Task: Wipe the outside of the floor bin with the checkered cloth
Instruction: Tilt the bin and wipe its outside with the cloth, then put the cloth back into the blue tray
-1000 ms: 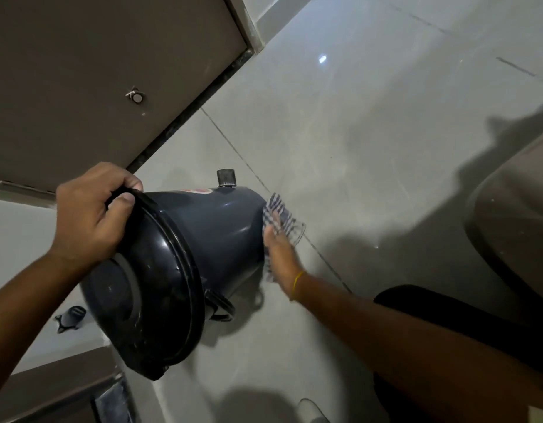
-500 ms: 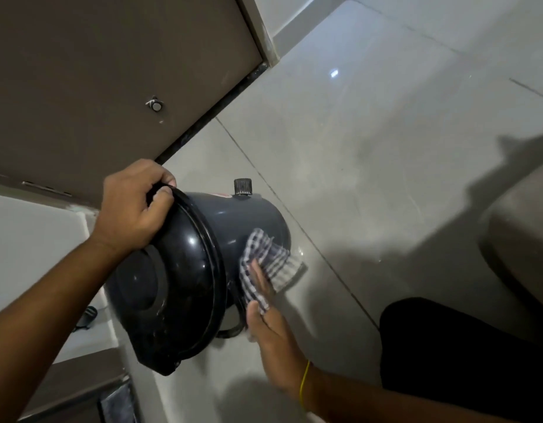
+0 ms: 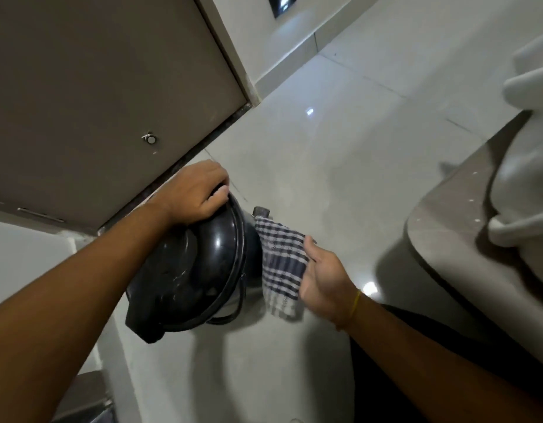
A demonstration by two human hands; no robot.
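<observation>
The dark bin [image 3: 200,270] lies tipped on the pale tiled floor [image 3: 340,166] near the brown door [image 3: 96,87], its lid facing the camera. The left hand [image 3: 194,193] is curled tight over the far rim. The right hand [image 3: 323,279], fingers loosely curved, presses the checkered cloth [image 3: 280,264] against the bin's right side.

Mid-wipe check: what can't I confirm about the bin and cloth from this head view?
- Bin side wall under the checkered cloth: covered by the cloth, cleanliness unknown.
- Bin's far side and base: hidden behind its own lid, which faces the camera.
- Rim under the left hand: hidden by the fingers.
- Right hand fingers: behind the cloth, so contact pressure is unclear.
- White object at right: cut off by the frame edge.
</observation>
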